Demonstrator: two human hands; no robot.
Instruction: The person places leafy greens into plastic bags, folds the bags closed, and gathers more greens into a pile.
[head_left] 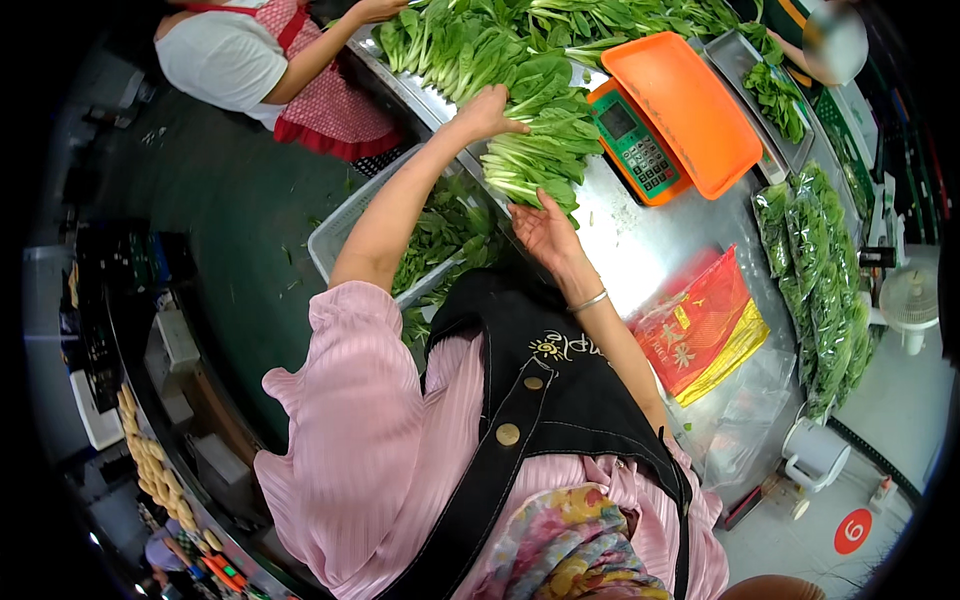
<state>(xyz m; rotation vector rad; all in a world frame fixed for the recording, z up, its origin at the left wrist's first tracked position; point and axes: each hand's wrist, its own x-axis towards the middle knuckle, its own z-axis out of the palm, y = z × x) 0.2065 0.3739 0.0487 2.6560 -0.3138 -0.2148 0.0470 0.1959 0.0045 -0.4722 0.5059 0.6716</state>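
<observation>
A loose bunch of leafy greens [545, 145] with pale stems lies on the steel table, stems toward me. My left hand [483, 117] rests at its far left side, thumb stretched out over the stems and the other fingers partly hidden among leaves. At the near end my right hand [546, 232] is turned palm up, with its fingers apart and the thumb touching the stems. A bangle circles that wrist. Between them the hands bracket the bunch, neither closed round it. Behind lies a larger heap of the same greens [440, 50].
Right of the bunch stands a scale [640, 155] with an orange pan [685, 115]. Nearer lie a red and yellow bag [695, 325] and clear plastic bags [745, 415]. Packed greens [820, 290] line the right edge. A grey crate [335, 235] holds leaves below left. A person in a red apron [330, 95] stands far left.
</observation>
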